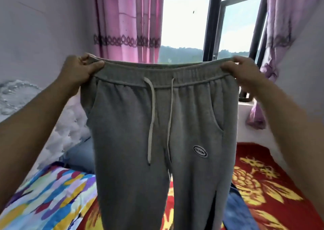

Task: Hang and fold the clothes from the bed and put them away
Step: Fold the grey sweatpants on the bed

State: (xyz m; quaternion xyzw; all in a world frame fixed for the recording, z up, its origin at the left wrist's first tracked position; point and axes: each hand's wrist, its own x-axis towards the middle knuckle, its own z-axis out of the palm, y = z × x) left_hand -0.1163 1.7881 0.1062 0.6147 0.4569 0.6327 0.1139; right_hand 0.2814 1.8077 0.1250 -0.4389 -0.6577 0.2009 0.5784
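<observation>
Pink curtains (126, 22) frame the window (184, 28) beyond the red bedspread (263, 186). Above that bedspread the left hand (78, 70) pinches one waistband corner of the grey sweatpants (157, 124), the right hand (242, 70) pinches the other; the legs hang straight down toward it, long axis vertical, both hands level.

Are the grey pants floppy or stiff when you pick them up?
Probably floppy: the grey pants hang limp from the left hand and right hand, waistband sagging between them. The fabric looks thick and fuzzy, so likely not slippery.
</observation>
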